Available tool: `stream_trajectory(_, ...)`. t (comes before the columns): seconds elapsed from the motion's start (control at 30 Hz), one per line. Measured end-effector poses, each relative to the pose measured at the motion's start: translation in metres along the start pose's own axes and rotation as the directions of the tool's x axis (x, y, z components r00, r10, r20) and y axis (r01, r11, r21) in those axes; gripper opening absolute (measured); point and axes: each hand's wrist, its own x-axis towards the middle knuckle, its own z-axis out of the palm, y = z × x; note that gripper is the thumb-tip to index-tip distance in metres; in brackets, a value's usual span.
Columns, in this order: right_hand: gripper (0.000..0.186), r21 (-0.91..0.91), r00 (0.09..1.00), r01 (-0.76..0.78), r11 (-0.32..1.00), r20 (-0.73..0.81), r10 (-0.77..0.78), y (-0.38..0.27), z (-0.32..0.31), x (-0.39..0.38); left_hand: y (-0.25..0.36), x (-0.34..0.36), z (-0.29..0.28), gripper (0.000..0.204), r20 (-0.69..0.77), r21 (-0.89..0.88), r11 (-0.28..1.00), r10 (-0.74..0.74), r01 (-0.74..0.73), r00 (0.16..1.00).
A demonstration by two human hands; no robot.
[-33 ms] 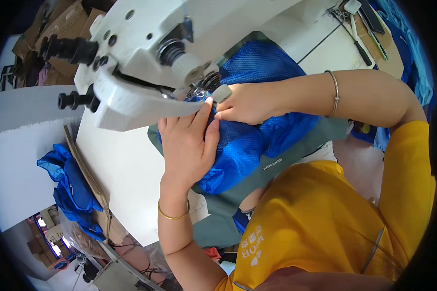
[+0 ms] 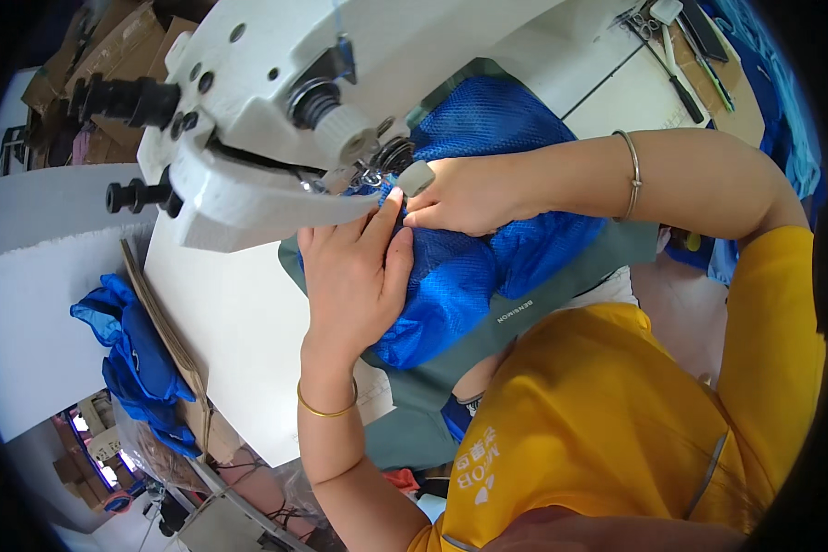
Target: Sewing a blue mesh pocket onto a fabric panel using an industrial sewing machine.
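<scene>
A white sewing machine [image 2: 239, 198] reaches in from the top, its head over the work. Beneath it lies bunched blue textured fabric [image 2: 451, 285], joined or laid with dark green cloth [image 2: 561, 276]. My left hand [image 2: 354, 285] lies flat on the fabric, fingers stretched out, its fingertips partly hidden by the machine head. Close to the needle area my right hand [image 2: 469, 195] has curled fingers gripping the blue fabric, its thumb near the left index finger. The needle and presser foot are mostly hidden by the machine's metal parts.
A white table [image 2: 221, 340] spreads under the work. On its left edge hangs folded blue cloth [image 2: 142, 354] beside a cardboard sheet [image 2: 170, 322]. At the far right lie a screwdriver [image 2: 685, 99], scissors [image 2: 644, 26] and pens. Cardboard boxes [image 2: 110, 69] stand at the far left.
The machine sits very slightly further left in the view. Both hands hold nearly the same places on the fabric.
</scene>
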Motion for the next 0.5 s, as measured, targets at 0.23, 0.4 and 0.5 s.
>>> stream_trajectory(0.23,0.02,-0.324,0.973,0.183,0.928,-0.076,-0.219,0.004,0.009,-0.004,0.002,0.002,0.005,0.033,0.049,0.165,0.986,0.023,-0.031,0.999)
stream_trajectory(0.4,0.019,-0.7,0.894,0.235,0.674,-0.116,-0.432,0.0,0.018,-0.047,0.005,-0.006,0.007,0.034,0.088,0.234,0.972,-0.02,-0.001,0.996)
stream_trajectory(0.5,0.03,-0.974,0.471,0.058,0.221,-0.169,-0.866,0.018,0.029,-0.036,0.007,-0.009,0.012,0.036,0.074,0.303,0.953,-0.021,-0.002,0.997)
